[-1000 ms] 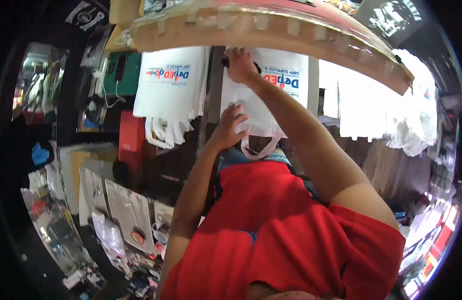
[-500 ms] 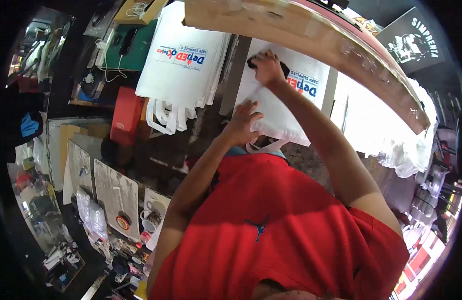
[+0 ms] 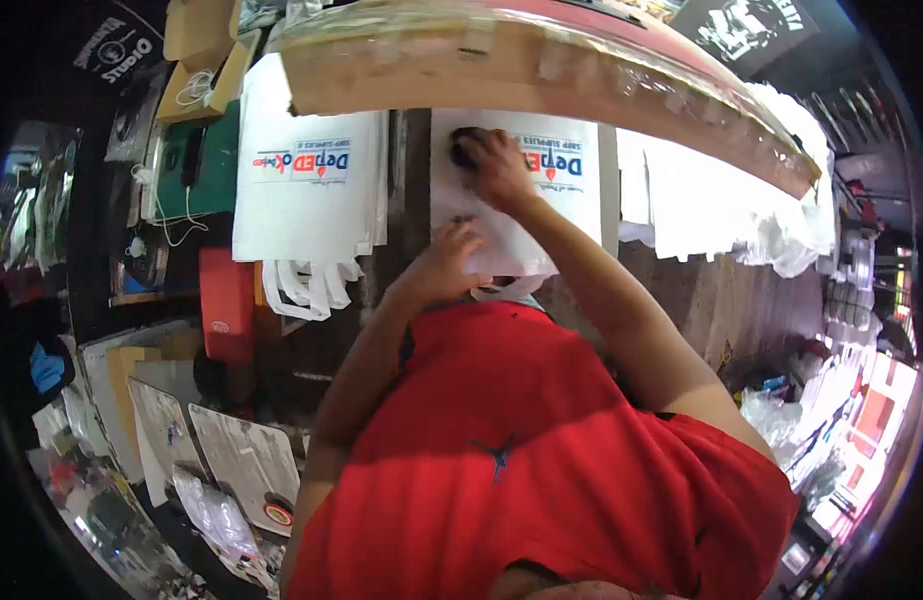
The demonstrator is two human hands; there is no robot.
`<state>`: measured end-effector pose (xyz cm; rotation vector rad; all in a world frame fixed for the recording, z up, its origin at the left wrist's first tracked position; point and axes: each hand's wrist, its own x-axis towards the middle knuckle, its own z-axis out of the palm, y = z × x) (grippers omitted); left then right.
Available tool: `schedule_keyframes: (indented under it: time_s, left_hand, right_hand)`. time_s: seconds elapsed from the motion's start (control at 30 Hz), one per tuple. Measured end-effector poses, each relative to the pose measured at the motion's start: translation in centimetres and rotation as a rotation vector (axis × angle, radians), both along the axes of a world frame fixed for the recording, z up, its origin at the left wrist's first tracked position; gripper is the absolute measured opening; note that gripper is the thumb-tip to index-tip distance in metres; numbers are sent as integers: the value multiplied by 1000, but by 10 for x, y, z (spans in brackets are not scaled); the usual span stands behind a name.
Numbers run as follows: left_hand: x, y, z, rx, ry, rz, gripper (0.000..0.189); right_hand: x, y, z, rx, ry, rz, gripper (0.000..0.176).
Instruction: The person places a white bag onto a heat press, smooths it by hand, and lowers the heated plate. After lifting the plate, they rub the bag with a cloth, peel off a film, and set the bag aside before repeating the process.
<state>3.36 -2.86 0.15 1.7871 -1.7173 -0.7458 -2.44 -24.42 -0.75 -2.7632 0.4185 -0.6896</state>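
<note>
A white printed bag (image 3: 571, 215) lies flat at the top middle, its handles towards my red shirt. My right hand (image 3: 501, 170) is closed round a dark object (image 3: 468, 147), perhaps a brush or pad, which rests on the bag left of the printed logo. What exactly the object is, I cannot make out. Near the bag's lower left corner, my left hand (image 3: 449, 262) lies with its fingers spread, touching the white fabric. Part of the print is hidden behind my right hand.
A stack of similar white bags (image 3: 306, 220) lies to the left, handles hanging down. Above the work runs a long cardboard edge (image 3: 541, 75) covered in clear tape. More white bags (image 3: 681, 210) are at the right. A red box (image 3: 226, 305) stands at the left.
The whole view has turned and shifted, so the bags appear straighter and further left. My right hand still holds the dark object on the bag; my left hand stays at the lower left corner.
</note>
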Motion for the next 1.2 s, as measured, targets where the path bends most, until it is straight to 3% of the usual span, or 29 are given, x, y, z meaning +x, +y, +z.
schedule_keyframes:
  time_s: [0.07, 0.1, 0.17, 0.23, 0.3, 0.37, 0.43, 0.5, 0.53, 0.6, 0.7, 0.73, 0.93, 1.0, 1.13, 1.2]
  left_hand:
    - [7, 1, -9, -38, -15, 43, 74]
    - [5, -2, -7, -33, -17, 37, 74]
    - [6, -14, 4, 60, 450, 537, 73]
    - [15, -22, -13, 42, 383, 593, 72]
    - [20, -33, -22, 80, 609, 740, 63]
    - [25, -45, -36, 35, 588, 758, 56]
    - [25, -47, -30, 0, 568, 764, 49]
    - [25, -51, -5, 48, 800, 704, 38]
    - [27, -53, -7, 39, 791, 697, 38]
    - [26, -52, -24, 4, 820, 735, 33]
    - [33, -53, -39, 41, 688, 705, 34]
    - [31, -54, -43, 35, 689, 710, 34]
    - [22, -53, -14, -2, 924, 840, 42]
    - [22, -52, -29, -112, 732, 785, 46]
    - [30, -51, -61, -77, 537, 795, 47]
    - [23, -38, -44, -40, 750, 841, 46]
  right_hand:
    - [-46, -39, -10, 134, 37, -138, 55]
    - [-64, -54, -9, -1, -15, -260, 52]
    - [-100, -83, 9, -77, -49, -336, 50]
    - [-109, -90, 7, -13, 68, -476, 56]
    - [-89, -62, 17, -30, 36, -608, 62]
    - [-60, -41, 3, 167, 68, -514, 70]
    - [-29, -3, -4, 209, 120, -234, 74]
    - [1, 30, 4, 164, 132, -77, 68]
    - [7, 26, 9, 159, 120, -81, 68]
    - [18, 17, 15, 361, -2, 24, 58]
    - [4, -2, 10, 236, -133, 33, 46]
    - [-2, -1, 3, 197, -71, 14, 39]
    - [-14, 28, 11, 65, -36, 59, 37]
    - [-11, 27, 6, 50, -57, 41, 33]
    - [-10, 18, 1, 30, -105, 21, 22]
    - [-14, 8, 2, 76, -162, -50, 16]
